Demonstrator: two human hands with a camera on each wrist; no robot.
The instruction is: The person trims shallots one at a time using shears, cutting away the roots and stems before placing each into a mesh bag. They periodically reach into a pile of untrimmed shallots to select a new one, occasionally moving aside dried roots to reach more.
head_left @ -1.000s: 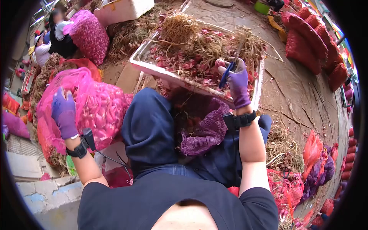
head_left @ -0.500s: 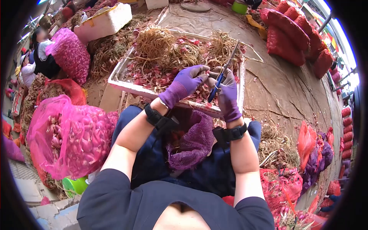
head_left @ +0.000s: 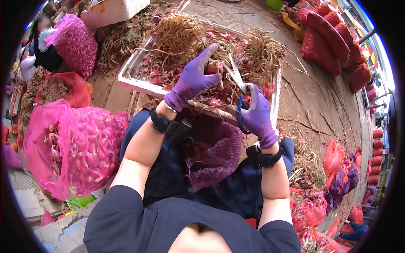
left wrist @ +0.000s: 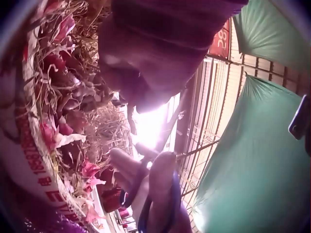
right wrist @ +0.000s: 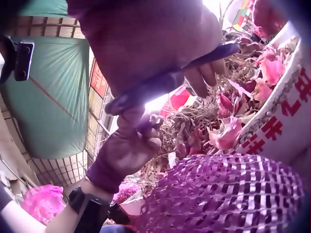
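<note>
Both hands wear purple gloves over a white foam box point(head_left: 139, 86) of dry roots and pinkish shallot skins. A shallot point(head_left: 216, 66) is pinched between the thumb and fingers of my left hand point(head_left: 192, 80), its index finger extended. My right hand point(head_left: 258, 110) grips blue-handled scissors point(head_left: 235, 76), fingers in the handle loops. In the head view the blades are spread, their tips close to the shallot. The right wrist view shows the dark scissor handle point(right wrist: 146, 92) across the right palm, with the left hand point(right wrist: 129, 150) beyond it.
A purple mesh bag point(head_left: 219, 158) hangs between the knees under the box's near edge. Left of the legs sits a pink mesh bag point(head_left: 90, 147) full of shallots. Red sacks point(head_left: 325, 44) are piled at the back right. A person point(head_left: 44, 42) is at the far left.
My left hand has come from the pink bag to the box and now holds the shallot, earlier seen by the right hand. The scissors have opened and tilted toward the left hand.
</note>
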